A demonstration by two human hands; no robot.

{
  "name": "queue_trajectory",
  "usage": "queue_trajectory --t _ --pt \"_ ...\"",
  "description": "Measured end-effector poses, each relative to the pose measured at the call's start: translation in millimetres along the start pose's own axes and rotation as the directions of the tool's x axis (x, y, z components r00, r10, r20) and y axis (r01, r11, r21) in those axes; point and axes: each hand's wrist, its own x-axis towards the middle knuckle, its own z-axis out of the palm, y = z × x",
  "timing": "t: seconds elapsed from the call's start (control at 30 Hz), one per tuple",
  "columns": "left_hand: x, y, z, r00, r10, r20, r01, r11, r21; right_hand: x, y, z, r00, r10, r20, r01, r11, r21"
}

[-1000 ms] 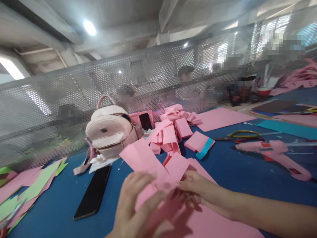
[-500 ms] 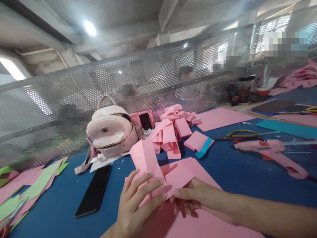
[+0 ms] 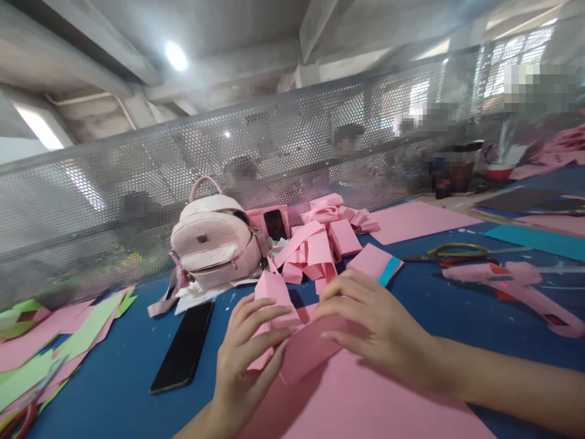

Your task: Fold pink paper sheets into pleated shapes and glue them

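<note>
A folded piece of pink paper stands between my two hands above a large flat pink sheet. My left hand grips its left side, fingers curled over the raised part and thumb at the near face. On the right, my right hand pinches the upper edge, thumb in front and fingers behind. Part of the fold is hidden by the fingers. Just beyond lies a heap of folded pink paper pieces, with a pink piece bearing a blue strip beside it.
A pale pink backpack and a black phone are to the left. Scissors and a pink glue gun lie right. Green and pink sheets with red-handled scissors are far left. A perforated metal screen stands behind.
My right hand has moved up from the paper's lower corner to its upper edge. The paper's near flap now stands more upright. My left hand stays at the left side; the view shifted slightly.
</note>
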Motion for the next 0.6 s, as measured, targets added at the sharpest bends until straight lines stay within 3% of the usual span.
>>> queue_trajectory --t 0.2,0.37,0.5,0.6 --pt "-0.4 0.5 1.7 1.0 -0.007 -0.003 0.007 1.0 -0.024 16.4 1.1 16.1 0.992 0.024 0.127 -0.02 0.999 -0.029" --pt "-1.8 -2.7 1.5 1.0 0.009 -0.019 -0.01 1.0 -0.023 18.4 2.0 25.6 0.995 -0.008 0.099 0.013 0.998 -0.054" --pt "1.9 -1.2 -5.1 0.998 0.06 -0.016 -0.06 0.998 0.024 20.0 -2.8 25.8 0.985 -0.17 0.04 0.175 0.96 -0.221" --pt "8.6 3.2 -13.3 0.987 0.152 -0.052 -0.144 0.981 0.133 20.8 -3.3 21.5 0.926 -0.367 0.082 0.371 0.857 -0.357"
